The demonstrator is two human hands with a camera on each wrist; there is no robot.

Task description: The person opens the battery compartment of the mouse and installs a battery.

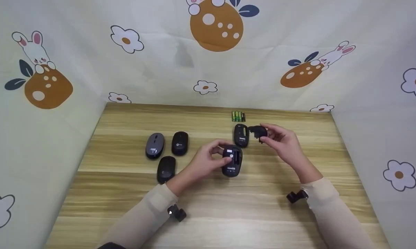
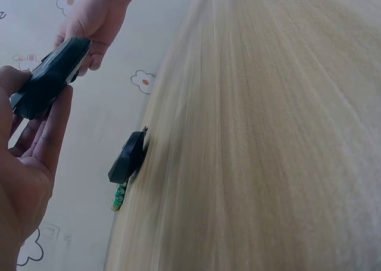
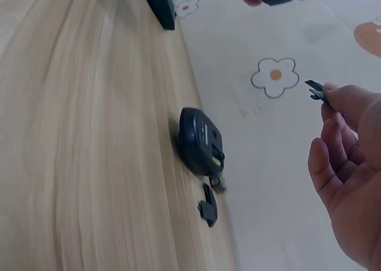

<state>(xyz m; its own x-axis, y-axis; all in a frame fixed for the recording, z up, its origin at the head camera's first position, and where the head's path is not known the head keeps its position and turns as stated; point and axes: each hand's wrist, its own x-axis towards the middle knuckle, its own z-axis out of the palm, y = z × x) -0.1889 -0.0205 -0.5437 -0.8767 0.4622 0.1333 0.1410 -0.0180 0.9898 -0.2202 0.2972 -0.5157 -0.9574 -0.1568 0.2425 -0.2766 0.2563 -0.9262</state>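
My left hand (image 1: 208, 155) grips a black computer mouse (image 1: 232, 169) with its underside up, thumb on the label side; a dark battery slot shows open in it. In the left wrist view the held mouse (image 2: 50, 77) is raised off the table. My right hand (image 1: 285, 141) pinches a thin black battery cover (image 3: 317, 91) between thumb and fingers. Just left of that hand, a second black mouse (image 1: 240, 140) lies underside up, a yellow-green battery showing in its slot. Beside it on the table lies another black cover (image 3: 208, 208), overlapped by the held one in the head view.
Several green and black batteries (image 1: 238, 116) lie in a row near the table's back edge. On the left rest a grey mouse (image 1: 155, 147) and two black mice, one behind (image 1: 179, 143) and one in front (image 1: 166, 169). Patterned cloth walls (image 1: 159, 69) surround the wooden table (image 1: 249, 214).
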